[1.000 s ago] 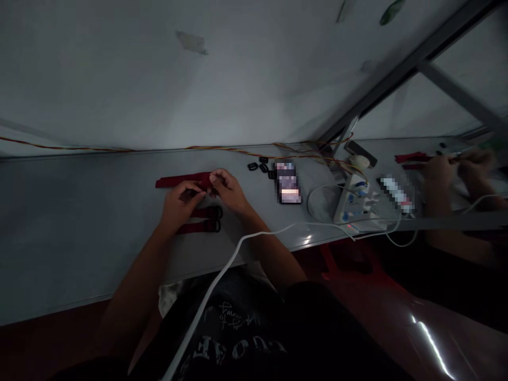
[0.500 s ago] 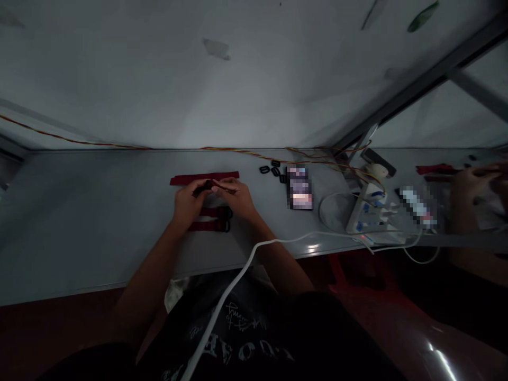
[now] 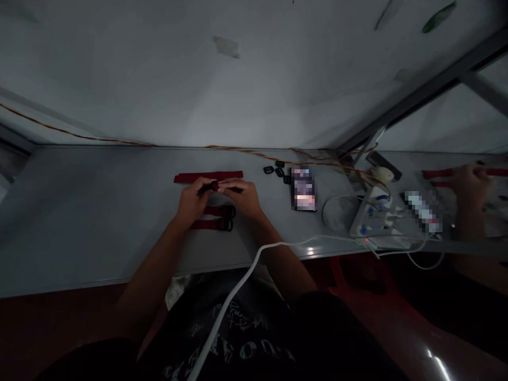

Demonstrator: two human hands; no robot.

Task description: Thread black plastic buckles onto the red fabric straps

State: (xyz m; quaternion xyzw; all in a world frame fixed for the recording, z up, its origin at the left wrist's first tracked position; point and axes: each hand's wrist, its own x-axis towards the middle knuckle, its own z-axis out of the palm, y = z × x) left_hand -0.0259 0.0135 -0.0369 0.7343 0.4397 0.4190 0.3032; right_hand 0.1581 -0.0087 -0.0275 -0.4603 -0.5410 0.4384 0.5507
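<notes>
Both my hands meet over the grey table (image 3: 79, 211). My left hand (image 3: 191, 199) and my right hand (image 3: 242, 196) pinch a short red strap with a black buckle (image 3: 213, 186) between their fingertips. Behind them a stack of flat red straps (image 3: 208, 176) lies on the table. Two more red straps with black buckles (image 3: 216, 218) lie under my hands, near the wrists. A few loose black buckles (image 3: 275, 171) rest to the right.
A phone (image 3: 304, 189) lies right of the buckles. Further right stand a white power strip (image 3: 375, 217) with plugs and white cables. A coloured wire (image 3: 119, 142) runs along the wall. Another person's hand (image 3: 468, 182) works with red straps at far right.
My hands have drawn together and lifted the strap end with its buckle off the stack. The view has shifted a little left and down.
</notes>
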